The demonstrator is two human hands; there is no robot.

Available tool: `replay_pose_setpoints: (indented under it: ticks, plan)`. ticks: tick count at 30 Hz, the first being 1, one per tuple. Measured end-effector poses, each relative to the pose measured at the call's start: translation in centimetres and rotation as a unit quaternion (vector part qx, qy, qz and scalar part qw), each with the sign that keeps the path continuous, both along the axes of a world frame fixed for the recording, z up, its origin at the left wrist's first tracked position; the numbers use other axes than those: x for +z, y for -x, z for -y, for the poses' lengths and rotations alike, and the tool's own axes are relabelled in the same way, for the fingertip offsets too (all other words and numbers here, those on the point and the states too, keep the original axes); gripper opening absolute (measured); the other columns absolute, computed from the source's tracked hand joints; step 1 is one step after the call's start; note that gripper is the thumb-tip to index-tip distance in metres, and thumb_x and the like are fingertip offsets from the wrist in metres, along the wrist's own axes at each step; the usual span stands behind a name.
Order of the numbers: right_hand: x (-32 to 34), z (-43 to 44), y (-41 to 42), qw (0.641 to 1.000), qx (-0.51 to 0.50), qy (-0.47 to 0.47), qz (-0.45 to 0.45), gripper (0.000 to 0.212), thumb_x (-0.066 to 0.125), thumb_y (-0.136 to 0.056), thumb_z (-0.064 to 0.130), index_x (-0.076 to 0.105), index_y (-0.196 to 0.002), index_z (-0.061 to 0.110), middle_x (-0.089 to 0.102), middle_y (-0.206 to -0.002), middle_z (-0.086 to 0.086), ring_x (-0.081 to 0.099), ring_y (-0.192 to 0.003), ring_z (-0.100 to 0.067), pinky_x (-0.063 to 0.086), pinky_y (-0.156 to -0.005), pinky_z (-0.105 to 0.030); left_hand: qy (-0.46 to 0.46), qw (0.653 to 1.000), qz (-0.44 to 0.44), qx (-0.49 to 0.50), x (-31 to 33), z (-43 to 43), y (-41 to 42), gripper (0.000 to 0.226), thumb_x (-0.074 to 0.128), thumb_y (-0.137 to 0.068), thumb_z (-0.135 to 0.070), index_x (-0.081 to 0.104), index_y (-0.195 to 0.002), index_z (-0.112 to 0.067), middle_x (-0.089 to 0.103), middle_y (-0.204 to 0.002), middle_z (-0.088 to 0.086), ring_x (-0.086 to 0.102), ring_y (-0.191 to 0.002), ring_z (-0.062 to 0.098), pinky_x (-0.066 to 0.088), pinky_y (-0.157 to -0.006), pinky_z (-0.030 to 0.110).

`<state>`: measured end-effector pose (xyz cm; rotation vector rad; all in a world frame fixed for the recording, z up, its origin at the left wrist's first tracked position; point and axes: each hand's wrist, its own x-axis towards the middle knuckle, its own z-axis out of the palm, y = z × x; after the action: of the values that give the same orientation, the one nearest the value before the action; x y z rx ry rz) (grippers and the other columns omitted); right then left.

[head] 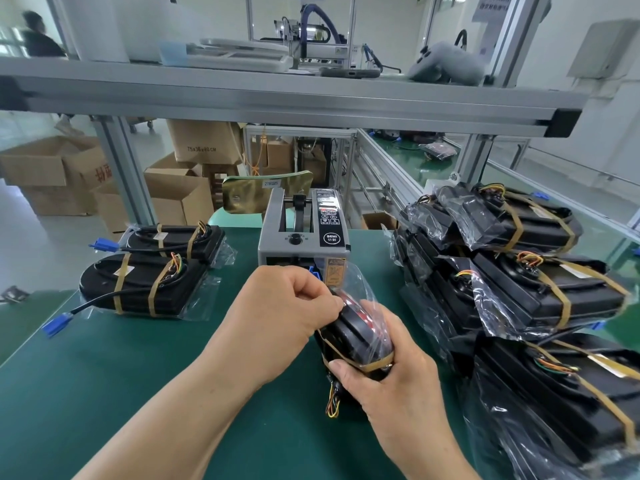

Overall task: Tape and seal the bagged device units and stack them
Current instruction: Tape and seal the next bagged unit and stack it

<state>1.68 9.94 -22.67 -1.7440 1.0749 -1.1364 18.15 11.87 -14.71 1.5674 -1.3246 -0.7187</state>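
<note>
A black device unit point(349, 337) in a clear plastic bag stands on edge at the middle of the green mat point(138, 375), with a brown tape band around it and coloured wires at its lower end. My right hand point(391, 379) grips its lower right side. My left hand point(287, 313) pinches the bag at the unit's top left. Just behind stands the grey tape dispenser point(303, 233). Two taped bagged units point(145, 282) with blue connectors lie at the left. A pile of several bagged units point(526, 282) is stacked at the right.
An aluminium shelf beam point(311, 98) spans overhead on frame posts. Cardboard boxes point(180, 192) stand on the floor beyond the table's far edge. A chair back point(266, 195) sits behind the dispenser. A person stands at the far left.
</note>
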Motion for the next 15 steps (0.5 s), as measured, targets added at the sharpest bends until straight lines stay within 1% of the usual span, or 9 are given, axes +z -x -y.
replay_pose_setpoints:
  ticks: [3,5,6,9,10,12,14,15]
  plan:
    - [0.0,0.0,0.0,1.0,0.002,0.002,0.0,0.076,0.088,-0.07,0.009,0.054,-0.118,0.056,0.073,-0.102,0.018,0.071,-0.089,-0.005,0.056,-0.079,-0.019,-0.003,0.999,0.03,0.014,-0.1,0.0,0.0,0.012,0.077,-0.076,-0.036,0.069,-0.071,-0.029,0.054,-0.049,-0.015,0.041,-0.04,0.001,0.035,-0.042,0.015]
    - [0.1,0.0,-0.1,1.0,0.0,0.004,0.0,0.077,0.088,-0.07,0.008,0.054,-0.116,0.059,0.072,-0.1,0.02,0.07,-0.088,-0.004,0.055,-0.078,-0.017,-0.006,0.999,0.033,0.031,-0.2,0.1,-0.1,0.018,0.074,-0.068,-0.042,0.065,-0.074,-0.029,0.053,-0.05,-0.017,0.042,-0.042,0.001,0.035,-0.043,0.015]
    - [0.1,0.0,-0.1,1.0,-0.001,0.005,0.0,0.076,0.088,-0.07,0.008,0.055,-0.115,0.059,0.073,-0.099,0.02,0.07,-0.087,-0.004,0.056,-0.078,-0.018,-0.006,0.999,0.02,0.04,-0.3,0.1,-0.1,0.023,0.072,-0.064,-0.044,0.062,-0.076,-0.028,0.052,-0.051,-0.017,0.042,-0.043,0.001,0.035,-0.043,0.014]
    - [0.2,-0.1,-0.1,1.0,0.004,0.01,0.001,0.071,0.087,-0.07,0.006,0.059,-0.118,0.05,0.073,-0.1,0.016,0.071,-0.087,-0.009,0.058,-0.08,-0.028,0.002,0.998,-0.041,0.055,-0.7,0.0,0.7,0.029,0.071,-0.059,-0.046,0.06,-0.079,-0.027,0.051,-0.056,-0.017,0.043,-0.049,0.0,0.037,-0.046,0.011]
    - [0.2,-0.1,-0.1,1.0,0.007,0.014,0.0,0.07,0.086,-0.07,0.005,0.059,-0.118,0.049,0.073,-0.1,0.015,0.072,-0.086,-0.011,0.058,-0.08,-0.029,0.005,0.997,-0.055,0.06,-0.9,0.0,1.0,0.029,0.073,-0.06,-0.046,0.06,-0.078,-0.027,0.052,-0.056,-0.016,0.044,-0.05,0.0,0.037,-0.047,0.011]
    - [0.3,-0.1,-0.1,1.0,0.011,0.02,0.001,0.071,0.085,-0.071,0.003,0.059,-0.116,0.051,0.073,-0.098,0.015,0.072,-0.085,-0.011,0.058,-0.078,-0.028,0.012,0.995,-0.07,0.071,-1.3,0.2,1.4,0.023,0.078,-0.07,-0.044,0.062,-0.074,-0.028,0.053,-0.056,-0.014,0.044,-0.05,0.0,0.038,-0.051,0.015]
    - [0.4,-0.1,0.0,1.0,0.013,0.024,0.006,0.071,0.086,-0.071,0.002,0.06,-0.116,0.051,0.074,-0.096,0.015,0.071,-0.085,-0.01,0.057,-0.077,-0.024,0.013,0.993,-0.083,0.081,-1.6,0.5,1.4,0.017,0.077,-0.079,-0.038,0.064,-0.073,-0.03,0.056,-0.059,-0.013,0.047,-0.053,0.0,0.039,-0.058,0.021]
    - [0.4,-0.1,0.0,1.0,0.013,0.025,0.009,0.071,0.086,-0.07,0.002,0.06,-0.116,0.051,0.074,-0.096,0.015,0.071,-0.085,-0.009,0.057,-0.076,-0.023,0.014,0.992,-0.096,0.082,-1.7,0.6,1.4,0.015,0.076,-0.081,-0.036,0.066,-0.074,-0.029,0.058,-0.06,-0.012,0.049,-0.054,0.0,0.04,-0.06,0.022]
